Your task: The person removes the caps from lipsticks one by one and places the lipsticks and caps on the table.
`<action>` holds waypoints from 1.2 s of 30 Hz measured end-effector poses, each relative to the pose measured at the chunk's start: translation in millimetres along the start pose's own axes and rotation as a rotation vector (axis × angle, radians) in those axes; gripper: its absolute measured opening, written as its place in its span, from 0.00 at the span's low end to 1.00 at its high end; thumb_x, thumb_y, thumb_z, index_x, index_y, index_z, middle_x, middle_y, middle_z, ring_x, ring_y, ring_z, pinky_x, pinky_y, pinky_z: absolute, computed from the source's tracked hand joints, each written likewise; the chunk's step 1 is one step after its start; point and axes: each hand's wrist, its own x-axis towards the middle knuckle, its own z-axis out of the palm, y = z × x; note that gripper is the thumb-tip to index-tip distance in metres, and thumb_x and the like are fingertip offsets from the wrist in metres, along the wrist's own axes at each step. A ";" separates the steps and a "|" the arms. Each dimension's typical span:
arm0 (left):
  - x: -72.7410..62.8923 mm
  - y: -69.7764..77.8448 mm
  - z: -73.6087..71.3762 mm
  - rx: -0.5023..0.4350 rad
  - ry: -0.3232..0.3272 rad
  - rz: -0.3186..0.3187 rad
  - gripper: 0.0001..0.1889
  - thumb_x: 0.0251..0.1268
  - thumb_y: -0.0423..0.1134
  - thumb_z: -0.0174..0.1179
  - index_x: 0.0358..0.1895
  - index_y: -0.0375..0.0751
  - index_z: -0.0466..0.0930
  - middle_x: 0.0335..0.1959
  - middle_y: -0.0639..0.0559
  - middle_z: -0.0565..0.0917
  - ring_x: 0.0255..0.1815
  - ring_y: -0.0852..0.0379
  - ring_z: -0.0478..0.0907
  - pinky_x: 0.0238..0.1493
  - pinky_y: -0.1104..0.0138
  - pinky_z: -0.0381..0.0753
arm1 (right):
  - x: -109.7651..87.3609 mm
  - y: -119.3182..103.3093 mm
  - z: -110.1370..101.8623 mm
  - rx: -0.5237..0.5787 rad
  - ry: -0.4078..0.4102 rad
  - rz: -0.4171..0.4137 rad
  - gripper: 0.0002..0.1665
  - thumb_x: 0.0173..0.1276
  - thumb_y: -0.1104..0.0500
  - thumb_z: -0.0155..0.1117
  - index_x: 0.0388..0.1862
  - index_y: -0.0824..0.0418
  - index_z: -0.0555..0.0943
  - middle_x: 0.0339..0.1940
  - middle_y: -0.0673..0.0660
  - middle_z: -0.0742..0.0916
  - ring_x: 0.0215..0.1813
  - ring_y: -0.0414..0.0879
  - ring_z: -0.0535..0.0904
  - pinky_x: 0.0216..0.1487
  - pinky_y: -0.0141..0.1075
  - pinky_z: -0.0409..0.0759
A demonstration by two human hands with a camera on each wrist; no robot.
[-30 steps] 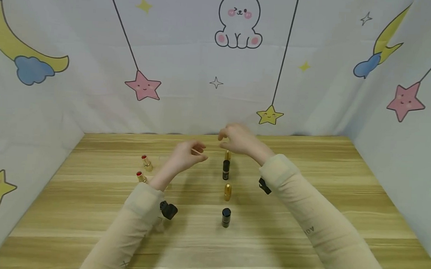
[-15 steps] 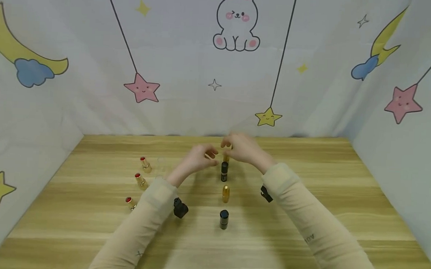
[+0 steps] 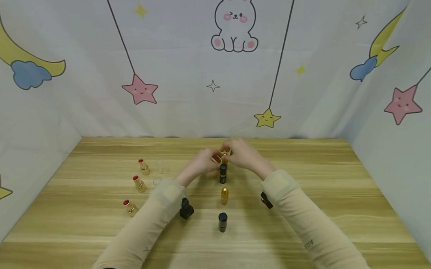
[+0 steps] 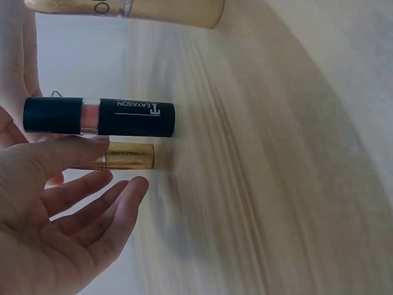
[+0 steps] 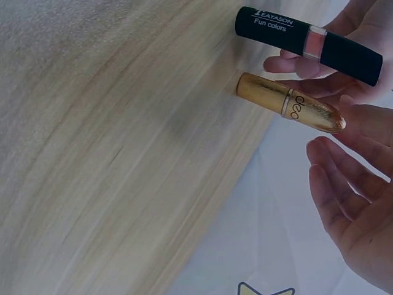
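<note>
Toward the back of the table, a gold lipstick stands upright behind a black lip gloss tube with a clear band showing pink. My left hand is at the gold lipstick's left side; in the left wrist view its thumb overlaps the lipstick while the other fingers are spread apart from it. From the right comes my right hand, its thumb right at the rounded gold tip and its fingers loosely bent, with a gap to the tip. Parts of both hands hide the lipstick in the head view.
Nearer the front stand another gold lipstick and another black tube, in line with the first two. Uncapped red lipsticks form a column at left, beside clear caps. A printed curtain closes off the table's back.
Both hands have come closer together and lower around the rear gold lipstick, the left moving rightward. The head view has tilted slightly up.
</note>
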 end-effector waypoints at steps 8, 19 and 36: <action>7.6 0.5 4.4 0.006 -0.031 -0.031 0.20 0.57 0.26 0.56 0.55 0.33 0.77 0.46 0.39 0.84 0.49 0.47 0.80 0.47 0.61 0.80 | 0.1 3.5 6.0 -0.013 0.024 -0.005 0.13 0.65 0.56 0.66 0.47 0.58 0.84 0.45 0.55 0.86 0.45 0.48 0.82 0.45 0.40 0.80; 14.7 -4.0 2.8 0.052 -0.057 -0.048 0.20 0.60 0.30 0.60 0.58 0.35 0.77 0.46 0.40 0.84 0.45 0.48 0.80 0.44 0.62 0.80 | 2.8 4.4 12.6 -0.011 0.014 0.009 0.13 0.66 0.54 0.66 0.47 0.57 0.84 0.41 0.54 0.86 0.42 0.46 0.81 0.43 0.39 0.79; 19.4 -0.7 8.6 0.077 -0.046 -0.041 0.05 0.66 0.33 0.55 0.30 0.40 0.76 0.22 0.53 0.72 0.22 0.59 0.66 0.24 0.71 0.64 | 1.7 10.3 13.4 0.023 0.039 0.018 0.09 0.67 0.55 0.64 0.42 0.57 0.84 0.34 0.53 0.85 0.34 0.44 0.77 0.35 0.36 0.74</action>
